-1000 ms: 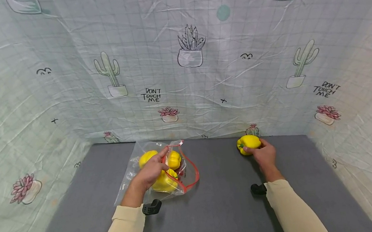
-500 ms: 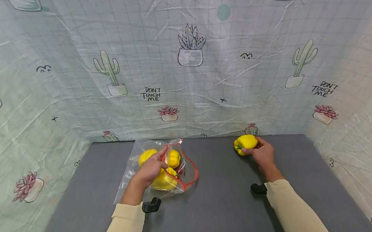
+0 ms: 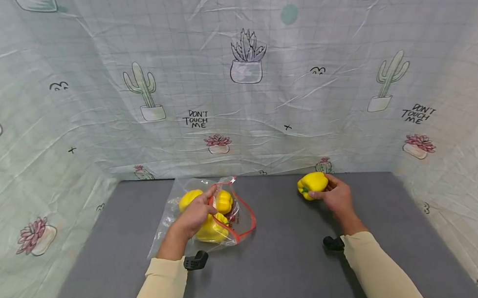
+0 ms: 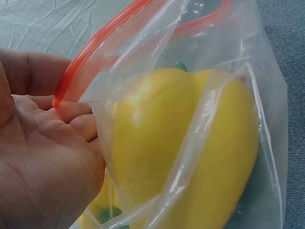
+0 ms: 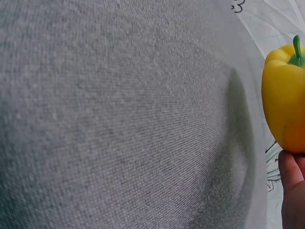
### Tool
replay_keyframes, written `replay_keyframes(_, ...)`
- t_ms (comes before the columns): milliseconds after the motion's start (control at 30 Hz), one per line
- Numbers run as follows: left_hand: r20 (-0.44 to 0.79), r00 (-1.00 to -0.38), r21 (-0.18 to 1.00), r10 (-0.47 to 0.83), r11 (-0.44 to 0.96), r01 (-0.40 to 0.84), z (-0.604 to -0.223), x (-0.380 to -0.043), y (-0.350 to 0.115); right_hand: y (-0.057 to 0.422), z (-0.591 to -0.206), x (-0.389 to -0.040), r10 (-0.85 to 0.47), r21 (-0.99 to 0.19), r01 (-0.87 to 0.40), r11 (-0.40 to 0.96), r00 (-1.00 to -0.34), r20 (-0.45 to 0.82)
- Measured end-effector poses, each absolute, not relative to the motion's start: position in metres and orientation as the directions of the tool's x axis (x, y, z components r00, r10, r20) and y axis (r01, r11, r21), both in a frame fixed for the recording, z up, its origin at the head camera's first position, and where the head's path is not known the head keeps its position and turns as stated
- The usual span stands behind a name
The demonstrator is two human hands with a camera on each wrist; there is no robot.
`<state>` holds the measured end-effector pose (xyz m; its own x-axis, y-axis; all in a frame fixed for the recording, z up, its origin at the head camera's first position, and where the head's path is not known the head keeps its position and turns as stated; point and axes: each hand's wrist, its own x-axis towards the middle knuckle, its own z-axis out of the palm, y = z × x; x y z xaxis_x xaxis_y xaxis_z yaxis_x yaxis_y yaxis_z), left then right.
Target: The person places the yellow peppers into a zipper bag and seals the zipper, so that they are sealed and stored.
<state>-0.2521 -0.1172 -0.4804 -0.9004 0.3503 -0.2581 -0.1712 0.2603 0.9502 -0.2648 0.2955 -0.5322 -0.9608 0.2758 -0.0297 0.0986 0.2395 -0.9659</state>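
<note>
My left hand [image 3: 194, 217] pinches the rim of a clear zip bag [image 3: 245, 223] with a red-orange closure strip. In the left wrist view the strip [image 4: 97, 47] runs in between thumb and fingers. Inside the bag lie yellow bell peppers; one large pepper [image 4: 186, 143] fills the left wrist view, and three show in the head view. Over on the right, my right hand [image 3: 339, 199] grips another yellow bell pepper [image 3: 312, 184] by one end. Its green stem faces left in the head view. The right wrist view catches only part of this pepper [image 5: 286, 100] and a few fingertips.
A grey cloth-covered table [image 3: 275, 272] lies under both hands. Behind it and at both sides hangs a pale sheet [image 3: 252, 113] printed with cacti. Small red marks inside the bag are too small to make out.
The right hand has brought its bell pepper slightly to the left and turned it a little. The left hand stays in place on the bag's rim.
</note>
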Motion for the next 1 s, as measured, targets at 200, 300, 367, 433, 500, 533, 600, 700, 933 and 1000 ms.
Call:
replay_keyframes(200, -0.250, -0.900, 0.952, 0.357, 0.261, -0.160, -0.482, -0.251, -0.117, 0.289, -0.532, -0.263, 0.244, -0.974, 0.071, 0.215, -0.970, -0.017)
replay_keyframes(300, -0.241, -0.902, 0.954, 0.358, 0.258, -0.152, -0.482, -0.251, -0.117, 0.286, -0.532, -0.263, 0.228, -0.978, 0.053, 0.201, -0.974, -0.006)
replay_keyframes(367, -0.238, -0.901, 0.955, 0.362, 0.256, -0.149, -0.482, -0.251, -0.117, 0.285, -0.531, -0.262, 0.223, -0.979, 0.043, 0.199, -0.975, 0.003)
replay_keyframes(433, -0.239, -0.899, 0.957, 0.366, 0.243, -0.155, -0.482, -0.251, -0.117, 0.284, -0.531, -0.261, 0.219, -0.978, 0.030, 0.205, -0.976, 0.016)
replay_keyframes(500, -0.240, -0.897, 0.960, 0.371, 0.225, -0.164, -0.482, -0.251, -0.117, 0.283, -0.529, -0.259, 0.219, -0.977, 0.020, 0.211, -0.975, 0.027)
replay_keyframes(533, -0.241, -0.896, 0.961, 0.373, 0.218, -0.168, -0.482, -0.251, -0.117, 0.282, -0.529, -0.258, 0.218, -0.977, 0.016, 0.212, -0.975, 0.032)
replay_keyframes(600, -0.238, -0.895, 0.963, 0.378, 0.210, -0.168, -0.482, -0.251, -0.116, 0.282, -0.528, -0.257, 0.216, -0.977, 0.009, 0.213, -0.976, 0.038)
replay_keyframes(700, -0.232, -0.895, 0.965, 0.381, 0.207, -0.162, -0.482, -0.251, -0.116, 0.280, -0.526, -0.255, 0.206, -0.978, 0.005, 0.210, -0.978, 0.040)
replay_keyframes(933, -0.226, -0.894, 0.966, 0.386, 0.208, -0.154, -0.484, -0.251, -0.117, 0.277, -0.524, -0.251, 0.195, -0.972, -0.004, 0.237, -0.979, 0.051)
replay_keyframes(1000, -0.228, -0.896, 0.964, 0.381, 0.218, -0.152, -0.483, -0.251, -0.118, 0.276, -0.524, -0.250, 0.189, -0.970, -0.008, 0.244, -0.980, 0.055)
